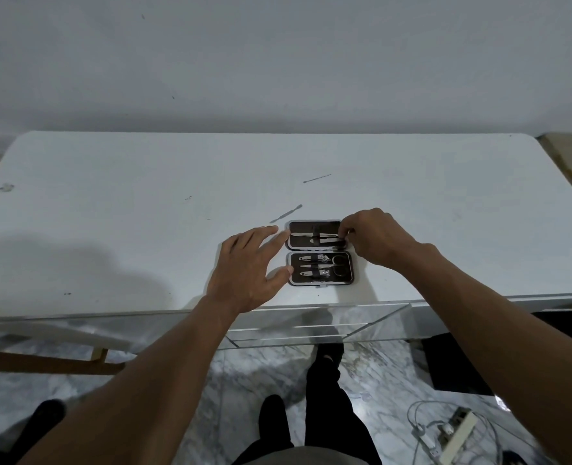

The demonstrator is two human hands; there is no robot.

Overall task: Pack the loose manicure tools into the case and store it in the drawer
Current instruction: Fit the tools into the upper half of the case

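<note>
An open dark manicure case lies flat near the front edge of the white table. Its near half holds clippers, scissors and other tools under a strap. Its far half holds slim metal tools. My right hand pinches the end of a slim metal tool at the far half's right side. With fingers spread, my left hand touches the case's left edge. Two loose tools lie on the table beyond the case: a flat pusher and a thin pick.
A mirrored drawer front sits under the table edge below the case. Marble floor, a power strip with cables at the lower right, and a wooden chair part at the left. A wall stands behind the table.
</note>
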